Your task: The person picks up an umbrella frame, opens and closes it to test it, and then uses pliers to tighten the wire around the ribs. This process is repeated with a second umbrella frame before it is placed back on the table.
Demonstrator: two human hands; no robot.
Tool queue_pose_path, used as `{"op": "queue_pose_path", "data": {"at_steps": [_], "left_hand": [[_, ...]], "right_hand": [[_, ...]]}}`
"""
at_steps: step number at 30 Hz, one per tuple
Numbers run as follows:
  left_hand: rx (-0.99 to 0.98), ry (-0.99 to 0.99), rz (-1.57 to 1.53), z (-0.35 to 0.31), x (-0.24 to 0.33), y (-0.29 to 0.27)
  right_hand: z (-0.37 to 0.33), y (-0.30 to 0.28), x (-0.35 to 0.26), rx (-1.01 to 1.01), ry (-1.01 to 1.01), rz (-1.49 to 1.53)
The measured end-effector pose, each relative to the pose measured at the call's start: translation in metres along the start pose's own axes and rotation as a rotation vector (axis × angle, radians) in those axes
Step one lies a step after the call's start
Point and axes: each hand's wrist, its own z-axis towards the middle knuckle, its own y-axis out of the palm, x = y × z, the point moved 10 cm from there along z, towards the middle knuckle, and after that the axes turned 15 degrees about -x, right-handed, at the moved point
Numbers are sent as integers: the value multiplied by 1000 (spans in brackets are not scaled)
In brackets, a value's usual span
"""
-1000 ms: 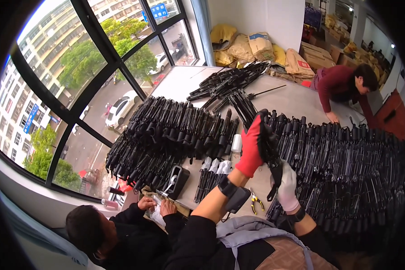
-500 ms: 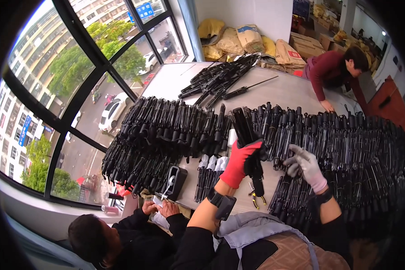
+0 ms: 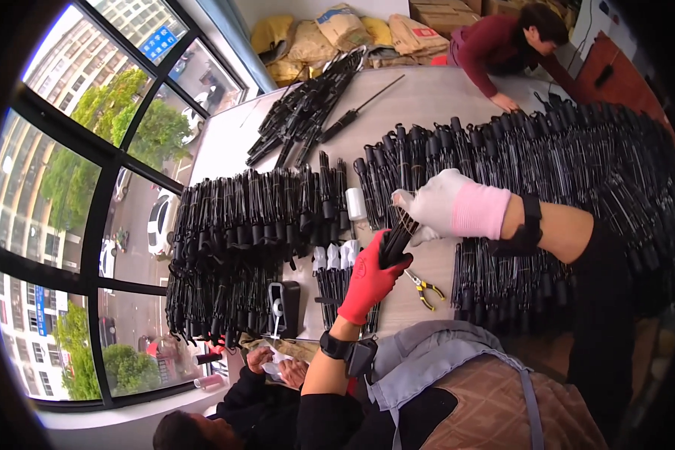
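Observation:
My left hand (image 3: 370, 279), in a red glove, is closed round a folded black umbrella frame (image 3: 400, 240) held up over the middle of the table. My right hand (image 3: 451, 204), in a white glove with a pink cuff, is closed at the far end of the same frame, over its thin ribs; its fingertips are partly hidden. Yellow-and-black pliers (image 3: 425, 291) lie on the table just right of the red glove. Several frames with white-wrapped ends (image 3: 334, 257) lie close to its left.
Rows of umbrella frames (image 3: 240, 210) line the left, with a larger mass (image 3: 532, 172) on the right. A loose heap (image 3: 304, 112) lies at the back. A white cylinder (image 3: 356, 204) and a black box (image 3: 285, 309) stand between. Co-workers' hands (image 3: 505, 103) show far right and near left.
My right hand has moved left from over the right-hand rows onto the umbrella frame. My left hand has lowered and shifted left with the frame. The view has turned to the right.

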Motion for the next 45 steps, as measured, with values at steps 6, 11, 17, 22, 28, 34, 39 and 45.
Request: {"op": "queue_pose_path", "data": {"at_steps": [6, 11, 17, 22, 28, 34, 39, 45], "left_hand": [[21, 72, -403, -15, -7, 0], [178, 57, -838, -32, -80, -41], [510, -168, -834, -86, -144, -46], [510, -297, -1022, -97, -140, -14], [208, -341, -826, -108, -98, -1], [9, -409, -606, -102, -72, 50], [-51, -402, -502, -93, -69, 68], [-38, -383, -356, -102, -86, 72]], "right_hand": [[27, 93, 3, -198, -126, 1316], [55, 323, 26, -77, 284, 1966], [65, 432, -37, -362, 456, 782], [70, 454, -27, -281, 514, 734], [29, 338, -4, -313, 271, 1556], [-17, 139, 16, -62, 103, 359], [-35, 117, 8, 18, 105, 78], [-40, 103, 0, 3, 85, -63]]}}
